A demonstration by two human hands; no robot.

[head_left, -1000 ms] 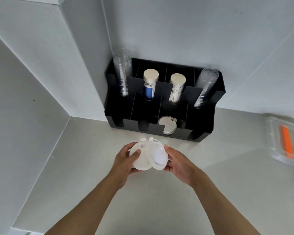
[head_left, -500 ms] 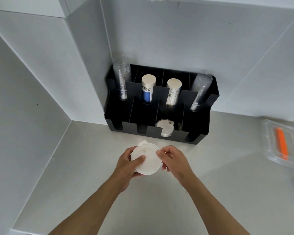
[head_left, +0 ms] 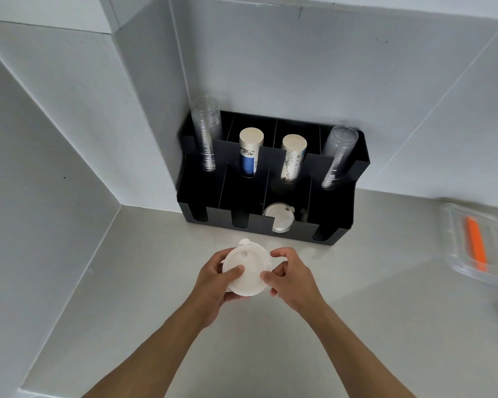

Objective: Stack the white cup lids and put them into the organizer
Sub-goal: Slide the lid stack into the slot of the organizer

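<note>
A single head-worn wide-angle camera looks forward and steeply down from above the near edge of the table (head_left: 357, 326). It faces the far wall corner, with the black organizer (head_left: 339, 214) at mid-distance and both forearms rising from the bottom edge, close below.

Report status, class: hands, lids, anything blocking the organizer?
Left hand and right hand both gripping the lids, held above the counter. Organizer ahead, one lid already in a front slot. Path clear.

Pale counter (head_left: 357, 326); black organizer (head_left: 273, 225) against the back wall; clear lidded container (head_left: 457, 239) far right
</note>
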